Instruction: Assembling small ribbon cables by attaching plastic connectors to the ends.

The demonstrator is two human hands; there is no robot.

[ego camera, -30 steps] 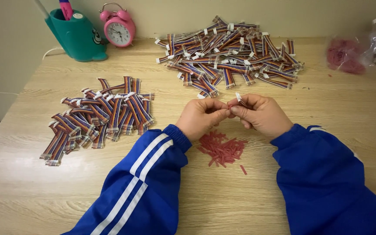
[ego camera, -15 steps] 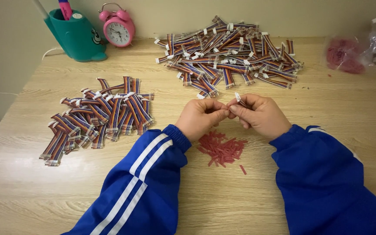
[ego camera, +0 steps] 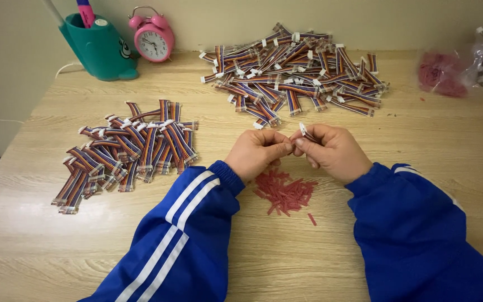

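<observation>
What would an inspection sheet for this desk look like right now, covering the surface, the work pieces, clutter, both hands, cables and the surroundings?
Surface: light wooden table, grain visible.
Job's things: small ribbon cable piece with a white connector, pinched between both hands; pile of red strips on the table below the hands.
Clutter: left pile of ribbon cables; far pile of ribbon cables; clear bag of red bits at far right, another clear bag beside it, contents unclear.
Grippers: left hand and right hand meet fingertip to fingertip on the cable piece.
Cables: white cord beside the holder.
Surroundings: teal pen holder, pink alarm clock, plain wall behind.
</observation>
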